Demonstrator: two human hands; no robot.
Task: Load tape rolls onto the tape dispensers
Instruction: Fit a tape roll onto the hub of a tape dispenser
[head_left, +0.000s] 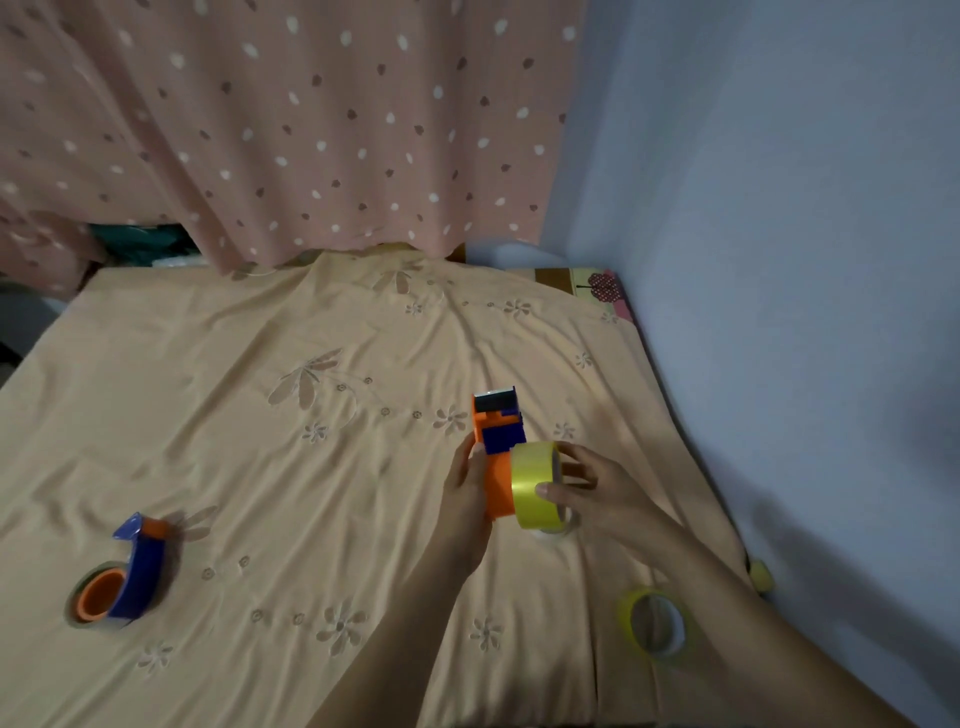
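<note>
Presently the left hand grips the orange dispenser above the bedsheet; the right hand pinches the yellow tape roll against its side. Risk: a tilted roll may jam on the hub or slip from the fingertip hold.

Sheet centre open; loaded dispenser far left, spare roll near right.

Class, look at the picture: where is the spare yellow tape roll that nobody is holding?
In the head view the spare yellow tape roll lies flat on the peach bedsheet at lower right, just beyond the person's right forearm, near the blue wall.
</note>
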